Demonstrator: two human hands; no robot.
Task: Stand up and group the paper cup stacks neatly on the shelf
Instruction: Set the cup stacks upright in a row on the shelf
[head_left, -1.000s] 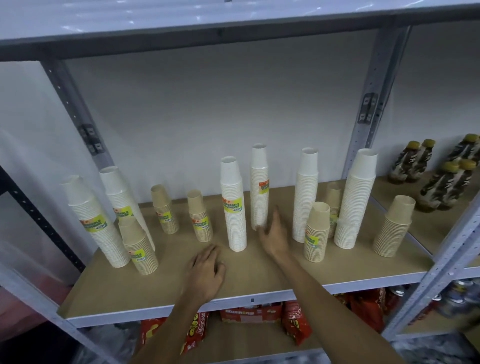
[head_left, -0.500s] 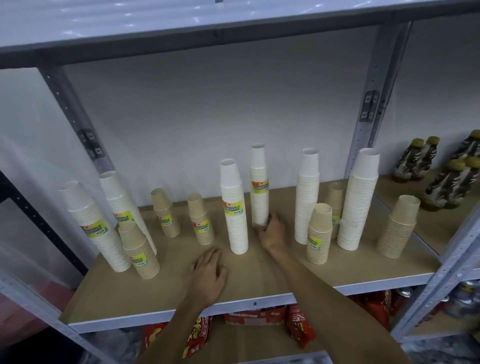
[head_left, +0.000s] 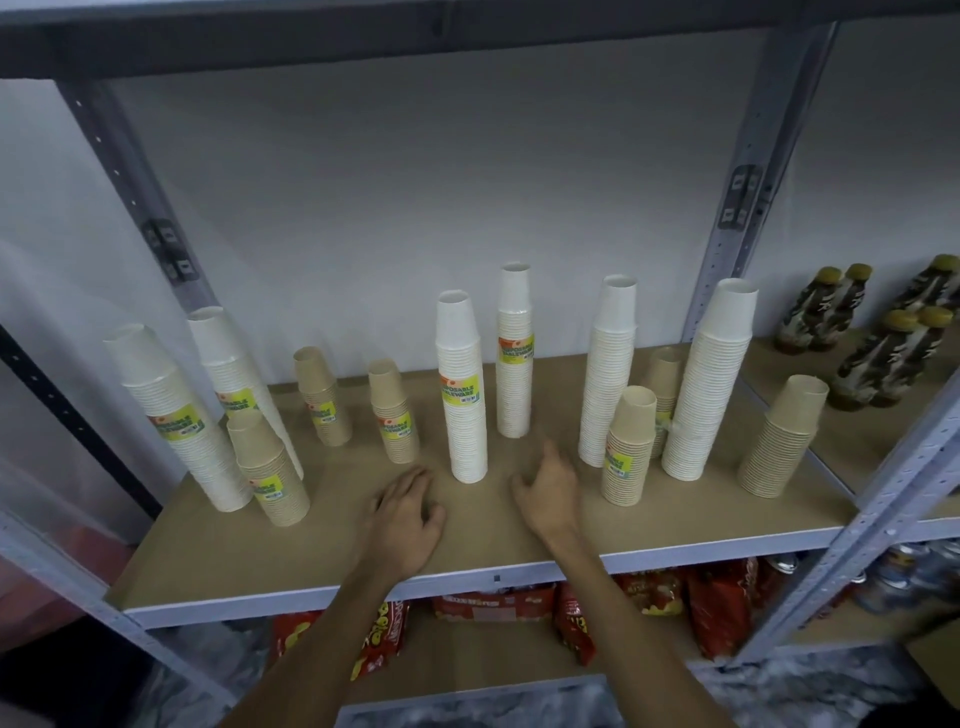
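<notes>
While both hands sit low over the front of the shelf (head_left: 322, 566), I see neither one holding anything. My left hand (head_left: 402, 514) lies palm down on the board, fingers (head_left: 415, 480) loosely spread, just short of the tall white stack (head_left: 462, 395) with the yellow label. My right hand (head_left: 550, 496) is open, forefinger stretched toward the second white stack (head_left: 514, 353), which stands upright behind it and apart from the fingertip; whether the palm rests on the board I cannot tell. Every paper cup stack stands upright: two white and three brown stacks (head_left: 275, 470) at left, more white and brown ones (head_left: 628, 449) at right. Bare board runs along the front edge, widest before the left group. Bottles (head_left: 878, 358) occupy the neighbouring bay.
</notes>
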